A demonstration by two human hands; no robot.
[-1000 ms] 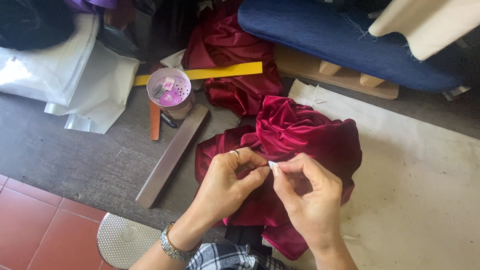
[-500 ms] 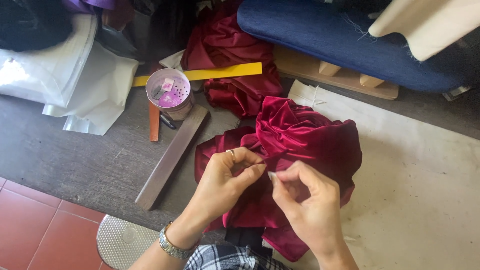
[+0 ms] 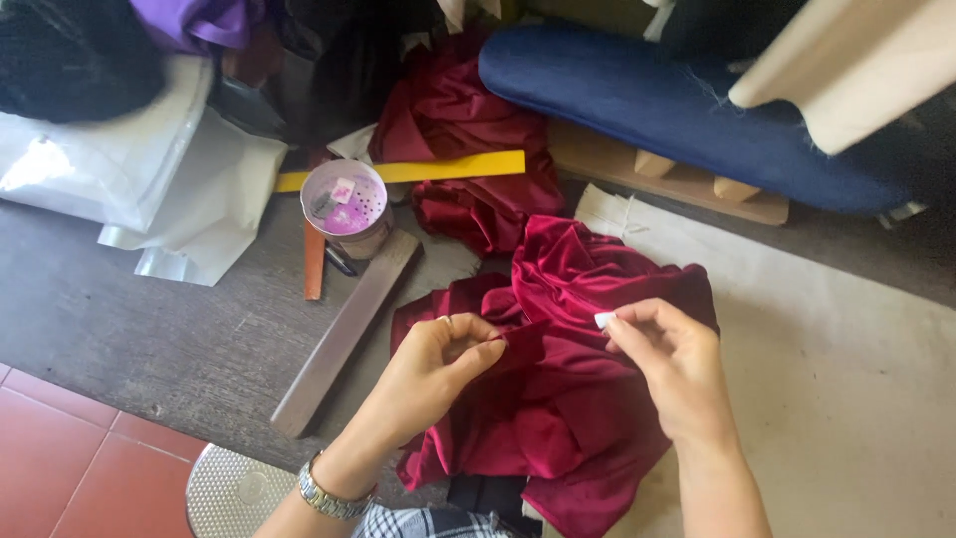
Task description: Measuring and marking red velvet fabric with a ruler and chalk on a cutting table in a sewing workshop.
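We see crumpled dark red velvet fabric (image 3: 568,399) on a grey worktable (image 3: 149,329), partly over beige cloth (image 3: 846,379). Left hand (image 3: 438,369) pinches a fold; right hand (image 3: 667,364) pinches a small white piece (image 3: 603,320). Beyond: metal bar (image 3: 344,334), yellow ruler (image 3: 418,171), lidded cup (image 3: 345,207), blue cushion (image 3: 677,100). Red tile floor (image 3: 70,458) below.

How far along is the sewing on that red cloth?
Done: nothing finished shows; no seam is visible. In hand: the left hand pinches a fold of the dark red cloth, and the right hand holds something small beside it. Left: the cloth lies bunched and crumpled.
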